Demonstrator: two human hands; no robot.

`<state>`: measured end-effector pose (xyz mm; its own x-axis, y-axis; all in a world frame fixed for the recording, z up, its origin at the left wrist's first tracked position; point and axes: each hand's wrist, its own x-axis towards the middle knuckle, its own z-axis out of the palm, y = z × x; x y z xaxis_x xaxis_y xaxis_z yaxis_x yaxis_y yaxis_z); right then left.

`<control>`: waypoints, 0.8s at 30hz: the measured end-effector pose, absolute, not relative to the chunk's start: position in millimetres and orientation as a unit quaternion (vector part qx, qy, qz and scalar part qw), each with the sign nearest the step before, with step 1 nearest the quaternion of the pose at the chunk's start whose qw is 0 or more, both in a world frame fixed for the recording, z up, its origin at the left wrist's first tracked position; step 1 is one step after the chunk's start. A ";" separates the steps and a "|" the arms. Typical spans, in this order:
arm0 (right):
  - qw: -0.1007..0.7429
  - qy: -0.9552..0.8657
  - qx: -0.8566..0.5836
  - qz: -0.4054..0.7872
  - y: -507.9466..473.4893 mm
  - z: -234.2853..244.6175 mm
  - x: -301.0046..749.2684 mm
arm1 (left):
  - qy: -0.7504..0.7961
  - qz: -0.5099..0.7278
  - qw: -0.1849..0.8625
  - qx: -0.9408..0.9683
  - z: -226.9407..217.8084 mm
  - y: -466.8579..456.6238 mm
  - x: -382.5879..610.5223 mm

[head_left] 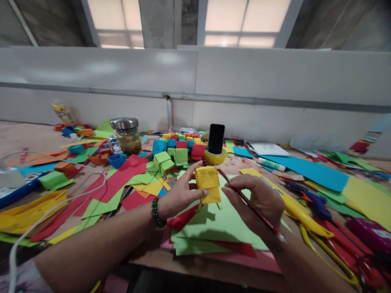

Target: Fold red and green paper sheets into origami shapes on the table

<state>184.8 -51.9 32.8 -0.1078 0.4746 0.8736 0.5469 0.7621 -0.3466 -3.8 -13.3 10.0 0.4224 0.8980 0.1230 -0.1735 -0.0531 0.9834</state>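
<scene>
My left hand point(185, 189), with a dark green bead bracelet at the wrist, grips a small yellow folded-paper figure point(208, 183) made of two stacked blocks. Faint marks show on its upper block. In my right hand point(256, 201) is a dark red pencil point(249, 200), held in a writing grip with its tip close to the figure's right side. Beneath both hands lie light green paper sheets point(226, 226) on top of red and pink ones. Just beyond, a cluster of coloured paper blocks point(181, 156) in green, blue, red and yellow stands on the table.
A phone point(216, 139) leans upright in a yellow tape roll point(214, 158). A lidded glass mug point(126, 138) stands left of the blocks. On the right lie a glue stick point(271, 164), a yellow cutter point(301, 211) and a blue glue gun point(311, 199). A white cable point(67, 199) crosses the left side.
</scene>
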 end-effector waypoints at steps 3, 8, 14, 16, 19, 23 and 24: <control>0.537 -0.764 -0.356 -0.034 -54.8 35.5 180.3 | 0.316 0.436 0.610 0.581 9.4 -13.4 -4.1; 0.521 -0.761 -0.383 -0.050 -54.6 35.8 176.6 | 0.325 0.428 0.613 0.579 9.9 -14.4 -3.5; 0.508 -0.772 -0.378 -0.044 -52.7 35.0 176.3 | 0.335 0.423 0.612 0.579 10.3 -15.2 -3.1; 0.510 -0.769 -0.382 -0.047 -52.2 34.2 176.9 | 0.335 0.423 0.611 0.579 9.8 -15.3 -3.1; 0.512 -0.768 -0.381 -0.052 -50.7 32.3 177.8 | 0.334 0.422 0.614 0.577 10.6 -15.7 -2.7; 0.510 -0.771 -0.378 -0.052 -48.8 30.8 177.8 | 0.328 0.423 0.622 0.572 13.8 -16.9 -1.9; 0.509 -0.771 -0.379 -0.051 -48.6 30.7 177.7 | 0.326 0.423 0.624 0.570 14.5 -17.1 -1.8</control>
